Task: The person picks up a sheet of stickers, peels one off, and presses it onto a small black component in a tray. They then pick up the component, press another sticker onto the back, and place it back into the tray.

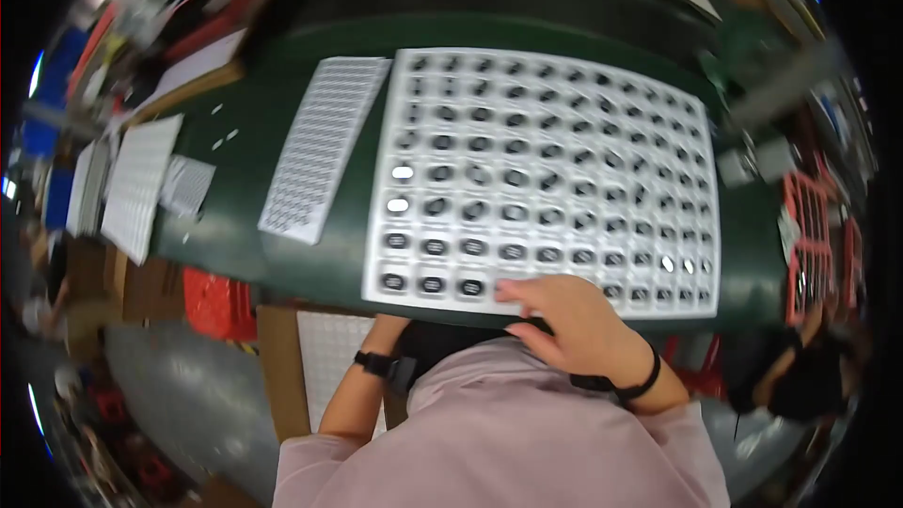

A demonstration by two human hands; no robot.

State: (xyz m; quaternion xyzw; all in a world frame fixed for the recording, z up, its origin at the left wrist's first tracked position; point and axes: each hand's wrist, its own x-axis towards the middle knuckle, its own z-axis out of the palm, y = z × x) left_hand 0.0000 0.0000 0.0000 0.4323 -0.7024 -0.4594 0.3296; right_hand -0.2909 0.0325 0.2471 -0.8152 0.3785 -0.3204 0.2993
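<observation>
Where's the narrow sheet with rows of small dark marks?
Head view, left of centre: the narrow sheet lies slanted on the green table, just left of the large white tray.

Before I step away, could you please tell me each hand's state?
Left hand: cannot be told, mostly hidden below the green table.
Right hand: looks open, over the white tray's near edge.

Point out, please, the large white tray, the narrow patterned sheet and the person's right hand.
Large white tray (380, 226): head view, on its left rim.
Narrow patterned sheet (323, 148): head view, on its middle.
Right hand (581, 322): head view, on its back.
</observation>
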